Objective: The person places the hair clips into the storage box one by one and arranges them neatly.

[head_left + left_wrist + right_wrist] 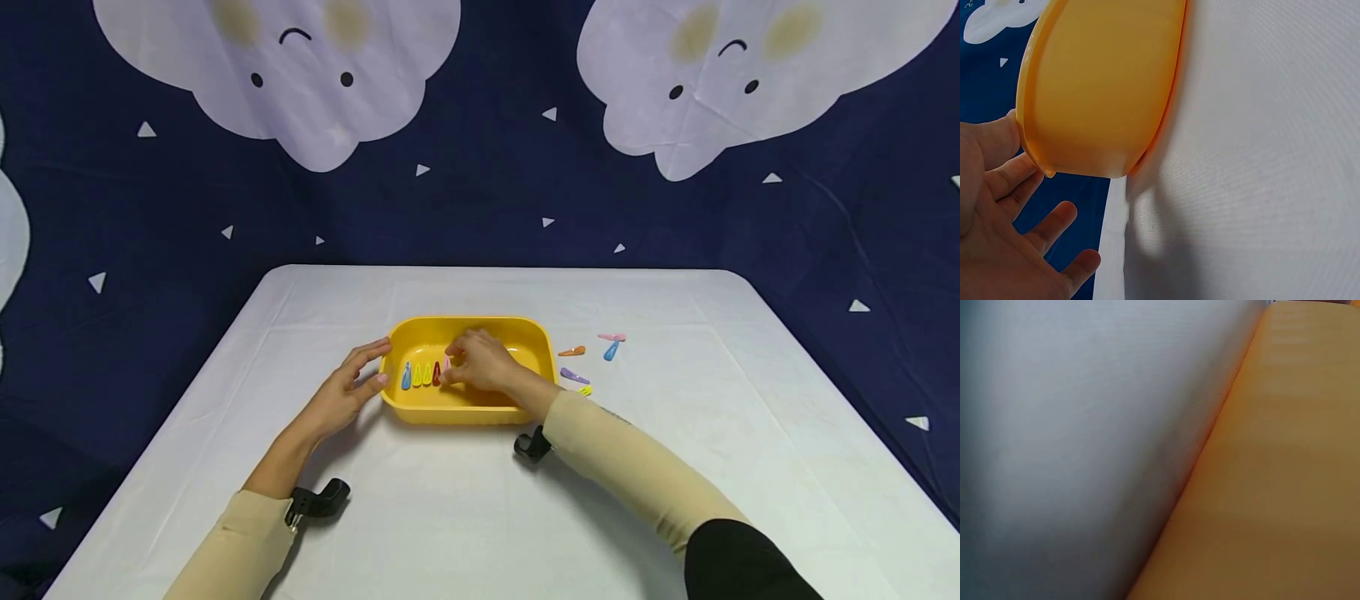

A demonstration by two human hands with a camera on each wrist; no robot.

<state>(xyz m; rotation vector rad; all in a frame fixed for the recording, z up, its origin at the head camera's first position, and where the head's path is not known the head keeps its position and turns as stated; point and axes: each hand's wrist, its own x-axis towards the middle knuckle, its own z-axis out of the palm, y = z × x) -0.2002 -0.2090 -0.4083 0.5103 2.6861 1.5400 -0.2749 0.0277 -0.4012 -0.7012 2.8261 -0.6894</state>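
Note:
A yellow plastic tray (450,414) stands on the table, with a row of snap hair clips inside at its left. From the left come a blue clip (407,377), two yellow clips (417,376) and a dark red clip (437,374). At the right end of this row my right hand (486,363) pinches a pink hair clip (447,363), partly hidden by the fingers. The thumb and fingertips of my left hand (337,402) touch the tray's left end, its other fingers spread loosely. In the right wrist view only the tray's wall (1285,487) and tablecloth show.
Right of the tray lie more clips: an orange one (572,351), a pink one (612,337), a blue one (611,351), a purple one (574,376) and a yellow one (586,390). A white cloth (450,517) covers the table; a dark blue cloud-print backdrop (487,208) hangs behind.

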